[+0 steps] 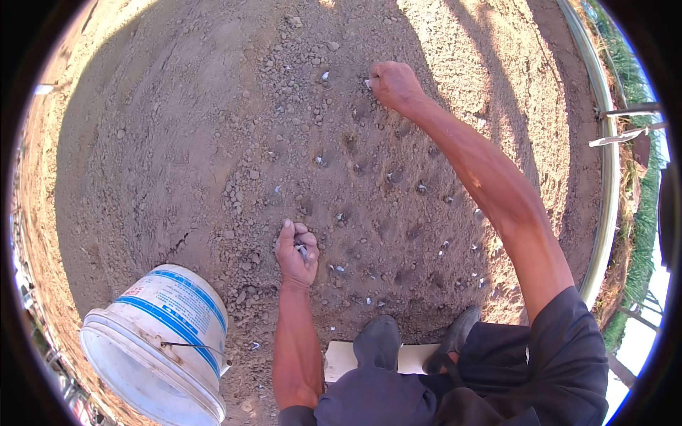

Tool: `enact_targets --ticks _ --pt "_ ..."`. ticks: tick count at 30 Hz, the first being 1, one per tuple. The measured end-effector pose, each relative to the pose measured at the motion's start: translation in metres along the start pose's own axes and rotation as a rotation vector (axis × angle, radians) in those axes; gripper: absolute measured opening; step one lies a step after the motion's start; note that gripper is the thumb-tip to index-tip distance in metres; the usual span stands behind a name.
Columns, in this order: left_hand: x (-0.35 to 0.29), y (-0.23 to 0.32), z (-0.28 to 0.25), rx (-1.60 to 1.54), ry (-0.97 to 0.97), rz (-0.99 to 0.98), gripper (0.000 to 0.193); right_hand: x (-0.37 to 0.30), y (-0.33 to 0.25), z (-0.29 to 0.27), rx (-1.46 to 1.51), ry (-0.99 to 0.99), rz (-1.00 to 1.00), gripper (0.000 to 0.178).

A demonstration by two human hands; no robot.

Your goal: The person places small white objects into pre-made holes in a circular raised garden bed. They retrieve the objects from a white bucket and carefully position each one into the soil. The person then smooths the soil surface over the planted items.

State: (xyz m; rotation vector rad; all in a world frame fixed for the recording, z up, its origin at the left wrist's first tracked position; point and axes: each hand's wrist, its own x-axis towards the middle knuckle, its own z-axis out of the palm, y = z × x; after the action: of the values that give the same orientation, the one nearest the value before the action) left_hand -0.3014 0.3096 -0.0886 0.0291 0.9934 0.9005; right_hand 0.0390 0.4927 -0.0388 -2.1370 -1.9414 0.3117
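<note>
Where shaded soil (376, 234) dimples | left hand (297, 257) clasps pale bits (302, 250) | right hand (395, 86) pinches one (368, 83)

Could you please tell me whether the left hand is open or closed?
Loosely closed: the left hand is curled around small pale pieces, visible between thumb and fingers.

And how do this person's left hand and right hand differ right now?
The left hand is held closer in, while the right hand reaches farther out over the soil.
The left hand shows its palm side, curled around small pale pieces; the right hand shows its back, with a white bit at its edge.
Both hands are bare, with fingers curled.
</note>
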Motion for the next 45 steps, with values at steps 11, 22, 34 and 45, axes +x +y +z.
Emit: enact_targets --ticks 11,22,34,45 --pt "-0.005 0.002 0.005 -0.024 0.037 -0.038 0.034 0.035 -0.017 0.004 -0.21 -0.202 -0.071 0.017" --pt "0.003 -0.003 0.006 -0.044 -0.002 -0.066 0.034 0.009 0.0 0.016 -0.009 -0.051 0.221 0.018" --pt "0.005 0.003 -0.001 -0.108 -0.083 -0.059 0.032 -0.226 -0.062 0.009 0.602 -0.052 0.021 0.009" --pt "-0.039 -0.048 0.049 -0.635 -0.377 -0.208 0.046 -0.301 -0.068 -0.031 0.793 -0.069 0.163 0.015"
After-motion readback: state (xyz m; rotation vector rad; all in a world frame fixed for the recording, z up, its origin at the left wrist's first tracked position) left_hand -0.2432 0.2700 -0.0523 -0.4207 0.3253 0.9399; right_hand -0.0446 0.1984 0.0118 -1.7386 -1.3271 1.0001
